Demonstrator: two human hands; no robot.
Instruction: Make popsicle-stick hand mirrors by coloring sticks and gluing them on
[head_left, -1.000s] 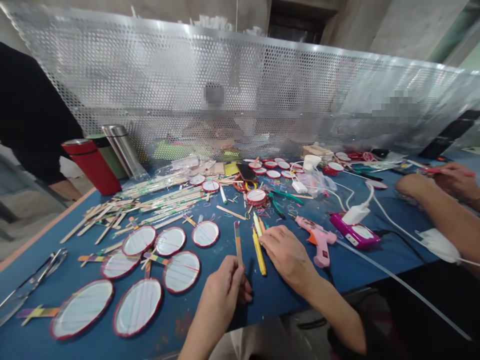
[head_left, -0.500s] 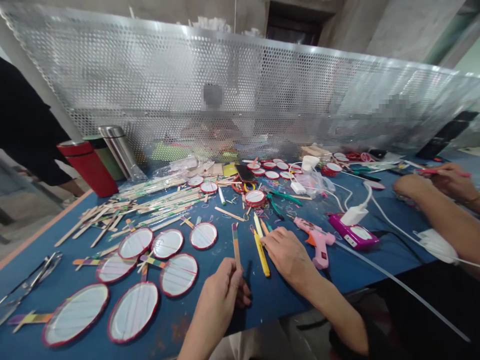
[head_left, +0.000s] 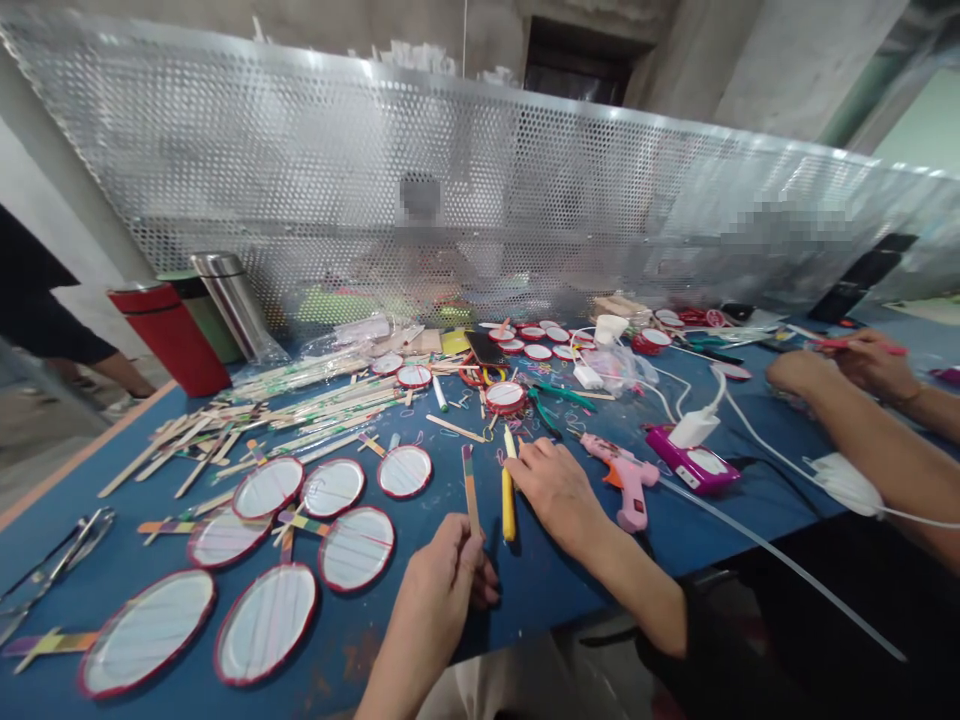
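Observation:
My left hand [head_left: 450, 570] is closed around the lower end of a craft stick [head_left: 469, 480], which stands up from the fingers with purple, green and orange bands of colour. Just right of it, my right hand [head_left: 559, 490] lies low over the table, fingers bent together, fingertips against a yellow marker [head_left: 509, 508]. A paler yellow pen tip [head_left: 508, 438] shows beyond the fingertips; what lies under the fingers is hidden. To the left rest several round white discs with red rims, such as one disc [head_left: 356, 549], some with coloured stick handles.
A pink glue gun [head_left: 626, 480] and purple power strip [head_left: 694, 462] with white cables lie at right. Loose craft sticks [head_left: 195, 435], a red flask [head_left: 171, 340] and glasses [head_left: 64, 565] are at left. Pliers [head_left: 544, 412] lie ahead. A co-worker's hands [head_left: 832, 370] work at far right.
My right hand has shifted slightly left against the yellow marker, which now stands straighter; the orange pen beside it is now covered. My left hand keeps the craft stick. The view has turned slightly.

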